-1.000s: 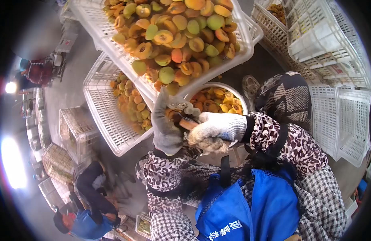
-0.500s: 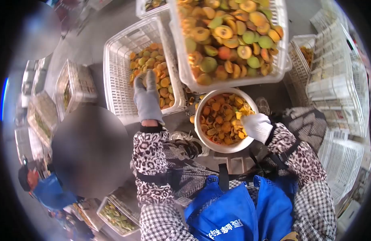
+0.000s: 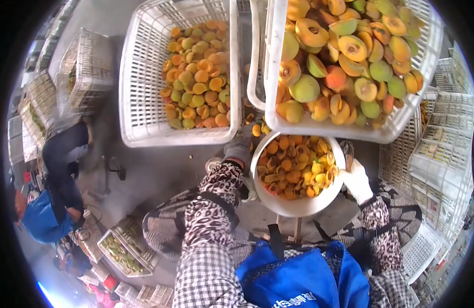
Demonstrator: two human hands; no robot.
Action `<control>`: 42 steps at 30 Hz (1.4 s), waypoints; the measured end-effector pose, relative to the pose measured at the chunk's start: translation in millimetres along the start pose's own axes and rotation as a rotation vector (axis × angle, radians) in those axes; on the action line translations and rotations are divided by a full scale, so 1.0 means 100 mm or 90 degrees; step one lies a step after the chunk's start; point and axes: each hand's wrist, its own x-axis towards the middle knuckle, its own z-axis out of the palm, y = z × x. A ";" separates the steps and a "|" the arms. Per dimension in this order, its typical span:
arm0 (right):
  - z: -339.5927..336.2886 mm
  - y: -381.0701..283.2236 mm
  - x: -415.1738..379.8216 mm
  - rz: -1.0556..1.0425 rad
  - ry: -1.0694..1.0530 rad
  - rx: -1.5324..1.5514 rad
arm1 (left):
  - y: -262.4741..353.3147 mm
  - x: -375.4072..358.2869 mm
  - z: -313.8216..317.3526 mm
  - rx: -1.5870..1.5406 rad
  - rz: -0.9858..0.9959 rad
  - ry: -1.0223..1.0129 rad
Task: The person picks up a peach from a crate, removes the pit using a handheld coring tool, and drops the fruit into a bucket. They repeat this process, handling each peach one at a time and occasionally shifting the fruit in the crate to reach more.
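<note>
While the bucket stands between left grip and right grip, opening and hold can't be told; fruit handling seems in hand; next move needs rim clearance.

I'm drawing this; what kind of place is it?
Probably a fruit-processing workshop: white plastic crates of halved, apricot-like fruit, a white bucket holding more, and another person in blue.

Before me stands a round white bucket with orange fruit pieces in it; beyond, a rectangular white plastic crate of orange-green fruit halves sits right, a second white plastic crate left.
</note>
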 end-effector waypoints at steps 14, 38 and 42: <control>-0.16 -0.31 -0.15 0.146 -0.101 0.148 | -0.13 -0.40 -0.29 -0.044 0.147 -0.271; -0.74 -1.02 -0.90 -0.221 0.124 0.375 | 1.65 -1.53 -2.47 -0.105 0.275 0.563; -0.98 -1.26 -1.07 -0.216 -0.020 0.427 | 1.58 -1.94 -2.51 -1.226 0.509 0.096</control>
